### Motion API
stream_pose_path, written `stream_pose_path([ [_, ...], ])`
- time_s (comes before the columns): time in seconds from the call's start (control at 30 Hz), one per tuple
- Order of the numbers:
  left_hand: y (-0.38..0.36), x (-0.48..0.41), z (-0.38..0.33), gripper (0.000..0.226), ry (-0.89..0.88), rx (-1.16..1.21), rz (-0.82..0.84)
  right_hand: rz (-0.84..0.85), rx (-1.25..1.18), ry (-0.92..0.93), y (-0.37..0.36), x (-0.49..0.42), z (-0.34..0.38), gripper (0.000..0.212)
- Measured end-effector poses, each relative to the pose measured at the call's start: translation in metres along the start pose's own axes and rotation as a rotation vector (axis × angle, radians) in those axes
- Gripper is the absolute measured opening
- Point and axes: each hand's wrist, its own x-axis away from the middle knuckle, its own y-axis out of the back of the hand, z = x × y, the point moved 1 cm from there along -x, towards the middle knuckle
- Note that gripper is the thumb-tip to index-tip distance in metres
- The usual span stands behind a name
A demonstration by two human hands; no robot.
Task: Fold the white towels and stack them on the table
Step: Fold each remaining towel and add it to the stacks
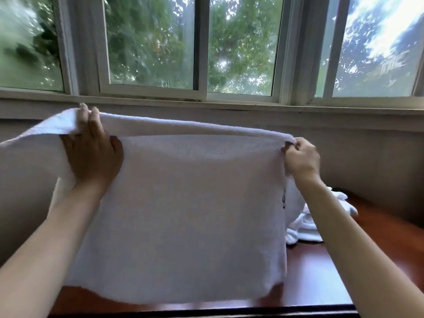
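Two hands: left hand (pixel 91 154) and right hand (pixel 300 157) clamped on the towel (pixel 183 214) top edge, stretching it flat to fold.
Towel: hangs just above the surface (pixel 321 271).
Waiting: rumpled pile (pixel 305 228) on the surface.

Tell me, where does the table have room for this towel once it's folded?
Bare wood shows on the table between the held towel and the right forearm, near the front edge, and at the far right past that arm. The heap of towels crowds the middle right. Whatever lies behind the held towel is hidden.
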Motion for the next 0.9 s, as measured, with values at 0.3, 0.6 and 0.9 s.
stream_pose_path([
  [0.3, -0.120, 0.174, 0.045, 0.061, 0.063, -0.226, 1.389, 1.155, 0.578, -0.061, -0.138, 0.147, -0.139, 0.068],
  [0.6, -0.137, 0.254, 0.038, 0.053, 0.215, -0.141, 1.328, 0.972, 0.697, 0.201, -0.154, 0.195, -0.169, 0.039],
  [0.9, -0.127, 0.228, 0.031, 0.040, 0.185, -0.266, 0.885, 0.874, 0.690, 0.040, -0.145, 0.123, -0.187, 0.027],
])
